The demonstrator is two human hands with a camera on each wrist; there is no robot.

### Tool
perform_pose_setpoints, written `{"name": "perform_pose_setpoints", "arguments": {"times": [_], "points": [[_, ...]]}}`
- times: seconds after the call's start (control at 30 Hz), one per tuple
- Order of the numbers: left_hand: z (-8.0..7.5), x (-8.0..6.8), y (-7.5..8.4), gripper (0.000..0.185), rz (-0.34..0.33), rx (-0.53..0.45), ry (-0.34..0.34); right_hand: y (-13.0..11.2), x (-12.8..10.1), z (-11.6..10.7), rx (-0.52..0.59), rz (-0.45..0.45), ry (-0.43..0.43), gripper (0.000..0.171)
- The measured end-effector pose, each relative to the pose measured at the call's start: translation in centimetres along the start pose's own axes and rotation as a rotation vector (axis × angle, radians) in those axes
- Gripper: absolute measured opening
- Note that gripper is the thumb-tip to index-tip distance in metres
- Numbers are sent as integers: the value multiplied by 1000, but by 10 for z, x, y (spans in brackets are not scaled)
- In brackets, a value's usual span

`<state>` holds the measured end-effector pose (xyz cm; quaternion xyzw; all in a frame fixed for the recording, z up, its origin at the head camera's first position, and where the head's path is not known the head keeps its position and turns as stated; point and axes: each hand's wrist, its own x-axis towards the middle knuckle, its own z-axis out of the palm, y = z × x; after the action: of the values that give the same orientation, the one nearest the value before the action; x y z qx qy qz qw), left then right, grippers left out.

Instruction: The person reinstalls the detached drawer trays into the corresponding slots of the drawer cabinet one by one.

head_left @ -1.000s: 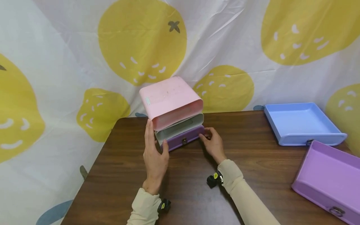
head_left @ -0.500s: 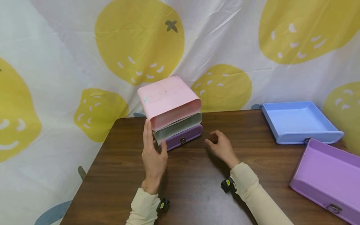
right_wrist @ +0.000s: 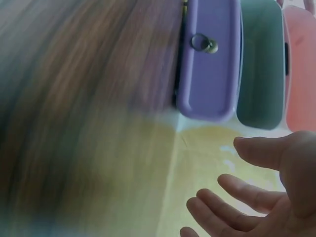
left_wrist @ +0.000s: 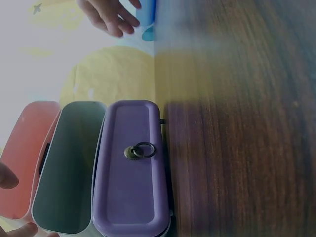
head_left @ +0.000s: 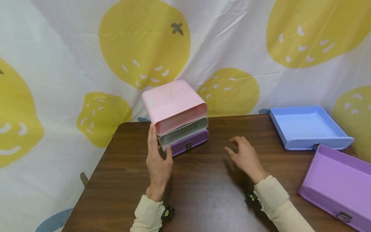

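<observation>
A small drawer cabinet (head_left: 175,104) stands at the table's back edge, with a pink top shell, an empty grey middle slot (left_wrist: 69,168) and a shut purple bottom drawer (head_left: 189,144) with a ring handle (left_wrist: 139,150). My left hand (head_left: 157,159) lies flat against the cabinet's left side, fingers straight, thumb at the purple drawer's front corner. My right hand (head_left: 244,154) hovers over the table to the right of the cabinet, fingers relaxed and spread, holding nothing. The right wrist view shows these fingers (right_wrist: 256,197) apart from the purple drawer (right_wrist: 210,59).
A loose blue drawer (head_left: 310,127) lies at the back right of the brown table (head_left: 203,193). A loose purple drawer (head_left: 339,183) lies in front of it at the right edge. A lemon-print cloth (head_left: 87,64) hangs behind.
My right hand has left the purple drawer's right end and drawn back to the right, over the table. The left hand has stayed against the cabinet.
</observation>
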<state>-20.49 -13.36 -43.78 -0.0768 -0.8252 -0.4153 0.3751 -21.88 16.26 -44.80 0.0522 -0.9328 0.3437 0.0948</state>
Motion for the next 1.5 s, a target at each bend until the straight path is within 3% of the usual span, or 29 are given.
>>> {"name": "perform_pose_setpoints", "arguments": {"times": [0.43,0.77,1.27,1.5], "points": [[-2,2,0,87,6,15,13,11,-29,-44,-190,-16,79,35],[-1,1,0,88,6,12,12,22,-57,-64,-262,-29,204,36],[0,-1,0,88,-9,-13,-5,63,-97,-90,-315,139,137,54],[1,-2,0,88,-5,-13,-5,79,-104,-95,-294,168,116,63]]}}
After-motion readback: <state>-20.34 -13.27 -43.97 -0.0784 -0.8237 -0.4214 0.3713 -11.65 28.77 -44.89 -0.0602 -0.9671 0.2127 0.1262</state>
